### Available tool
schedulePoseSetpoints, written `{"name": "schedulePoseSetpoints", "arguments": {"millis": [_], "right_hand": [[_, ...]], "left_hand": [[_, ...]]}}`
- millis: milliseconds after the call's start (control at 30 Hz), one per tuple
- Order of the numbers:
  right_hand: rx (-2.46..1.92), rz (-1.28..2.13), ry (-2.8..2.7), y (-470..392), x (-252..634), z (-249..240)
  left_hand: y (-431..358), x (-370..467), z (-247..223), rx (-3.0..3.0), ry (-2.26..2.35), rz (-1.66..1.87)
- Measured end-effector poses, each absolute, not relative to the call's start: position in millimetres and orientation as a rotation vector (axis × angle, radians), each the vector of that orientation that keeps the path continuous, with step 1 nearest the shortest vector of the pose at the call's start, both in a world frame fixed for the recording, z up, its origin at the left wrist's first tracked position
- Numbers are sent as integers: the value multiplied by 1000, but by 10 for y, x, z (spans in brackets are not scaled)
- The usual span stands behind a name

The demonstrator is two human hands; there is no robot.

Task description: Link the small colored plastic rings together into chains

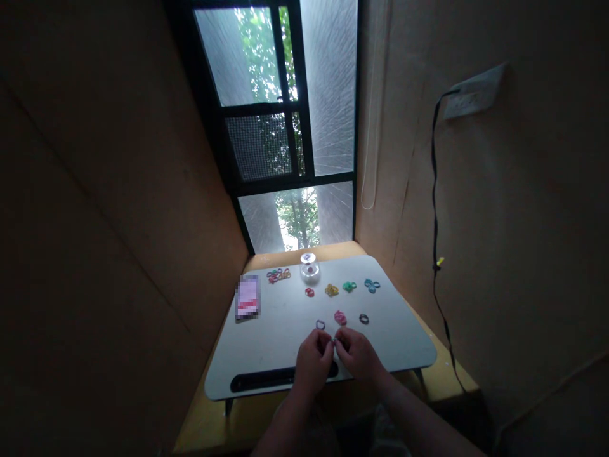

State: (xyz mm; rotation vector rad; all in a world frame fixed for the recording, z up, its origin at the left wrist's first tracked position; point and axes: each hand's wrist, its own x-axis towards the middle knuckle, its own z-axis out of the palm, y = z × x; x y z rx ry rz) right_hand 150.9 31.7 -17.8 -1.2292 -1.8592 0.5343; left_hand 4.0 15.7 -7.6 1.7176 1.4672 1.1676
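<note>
My left hand (314,357) and my right hand (358,353) meet above the near part of the white lap table (271,336). Both are closed, fingertips pinched together around something tiny that I cannot make out. Just beyond them lie a pale purple loop (320,325), a pile of pink loops (340,317) and a dark loop (364,318), which look like small hair ties. Farther back sit groups of red (309,292), yellow (332,290), green (349,287) and blue loops (372,285). A mixed-colour group (278,275) rests at the back left.
A clear round container (309,269) stands near the table's back edge. At the left lies a flat, blurred pinkish phone-like object (248,297). A black slot (261,379) runs along the front edge. Walls flank both sides, a window (297,216) is behind, and a black cable (434,190) hangs right.
</note>
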Motion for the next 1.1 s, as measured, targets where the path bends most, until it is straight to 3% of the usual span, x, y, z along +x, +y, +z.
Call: {"name": "schedulePoseSetpoints", "arguments": {"millis": [1100], "right_hand": [[-1195, 571, -1875, 338, 1513, -208]], "left_hand": [[162, 38, -118, 1641, 1383, 1247]]}}
